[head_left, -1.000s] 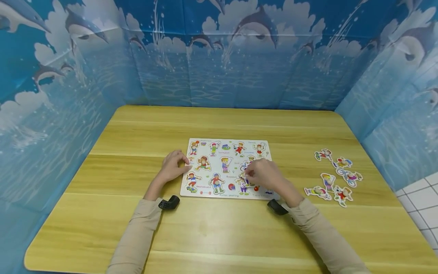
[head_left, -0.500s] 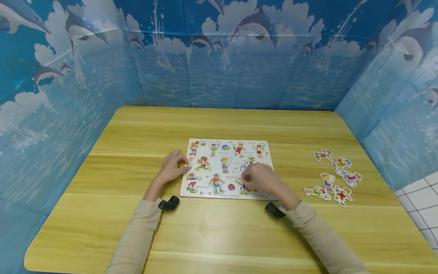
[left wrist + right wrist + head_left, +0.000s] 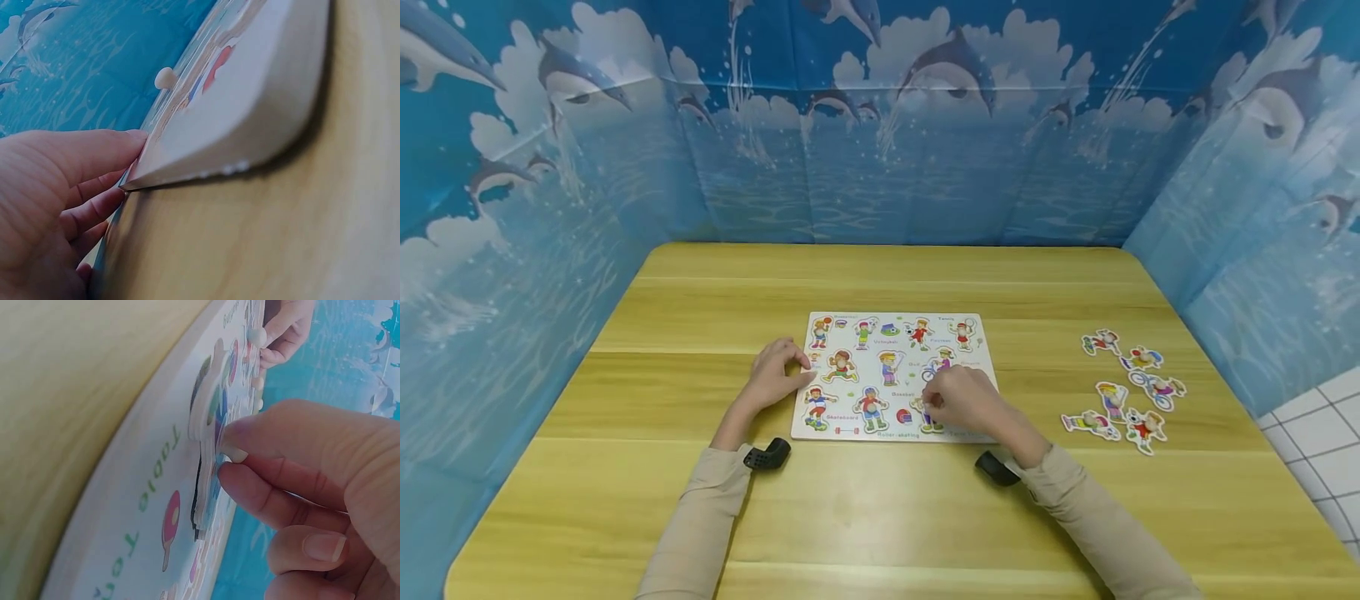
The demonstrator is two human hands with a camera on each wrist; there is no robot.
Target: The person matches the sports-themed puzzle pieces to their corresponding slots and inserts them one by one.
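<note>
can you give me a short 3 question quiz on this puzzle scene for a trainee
1. True or false: the right hand pinches the knob of a puzzle piece at the puzzle board.
2. What does the left hand touch? A) the loose pieces B) the board's left edge C) nothing
3. On which side of the board do the loose pieces lie?

Key: 1 true; 2 B; 3 the right side, on the table.
</note>
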